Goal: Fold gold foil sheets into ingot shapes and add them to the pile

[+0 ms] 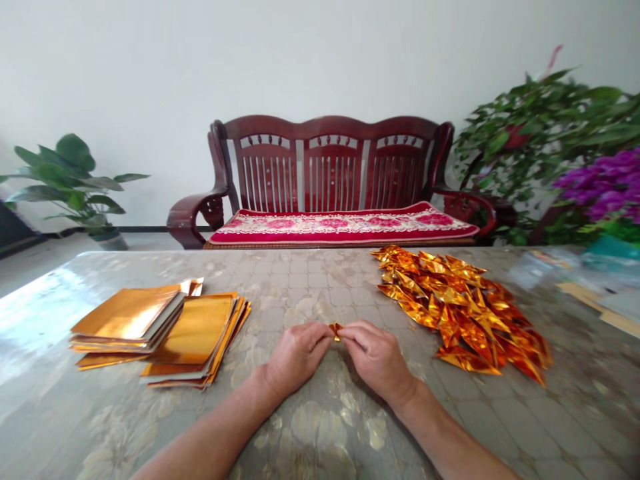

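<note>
Between my fingertips, over the middle of the table, is a small piece of folded gold foil paper (336, 331). My left hand (300, 350) pinches its left end and my right hand (376, 353) pinches its right end, so most of it is hidden behind the fingers. To the left lie stacks of flat gold foil paper sheets (197, 333), partly overlapping. On the right a heap of folded gold foil pieces (460, 310), pointed at their ends, spreads over the tabletop.
A patterned cover lies on the table (300, 420). At its right edge are clear plastic bags (545, 267) and a tan card strip (600, 307). Beyond stands a dark red wooden bench (333, 167) with a red floral cushion (345, 223). Potted plants (75, 180) flank it.
</note>
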The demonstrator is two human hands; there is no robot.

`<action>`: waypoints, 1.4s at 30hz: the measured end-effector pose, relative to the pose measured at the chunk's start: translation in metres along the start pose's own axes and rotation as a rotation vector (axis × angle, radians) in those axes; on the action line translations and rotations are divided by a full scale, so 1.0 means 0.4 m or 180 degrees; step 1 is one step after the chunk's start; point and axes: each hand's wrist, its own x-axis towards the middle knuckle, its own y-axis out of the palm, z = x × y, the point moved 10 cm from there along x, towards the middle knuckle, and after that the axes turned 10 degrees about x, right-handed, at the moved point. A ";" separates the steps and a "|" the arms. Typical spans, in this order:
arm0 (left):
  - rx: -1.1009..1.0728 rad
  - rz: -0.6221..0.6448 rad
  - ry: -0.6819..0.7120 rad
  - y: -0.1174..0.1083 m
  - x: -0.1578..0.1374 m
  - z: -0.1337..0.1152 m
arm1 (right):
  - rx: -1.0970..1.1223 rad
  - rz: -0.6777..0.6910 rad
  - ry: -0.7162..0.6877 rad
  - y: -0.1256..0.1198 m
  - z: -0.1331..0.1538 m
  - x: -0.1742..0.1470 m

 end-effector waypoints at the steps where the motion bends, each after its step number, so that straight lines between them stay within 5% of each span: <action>1: 0.0022 -0.0044 -0.0008 -0.003 -0.001 -0.003 | -0.0013 -0.0012 -0.0015 -0.001 0.003 0.001; 17: 0.0157 -0.0120 -0.0100 0.002 -0.004 -0.003 | -0.0149 0.0127 0.0040 0.018 0.014 0.005; 36: -0.1501 -0.0050 -0.1227 0.054 -0.005 0.111 | 0.0342 0.0154 0.0068 0.013 -0.024 0.010; 42: -0.1743 -0.0042 -0.1251 0.063 -0.004 0.109 | 0.0377 0.0072 0.0060 0.009 -0.028 0.005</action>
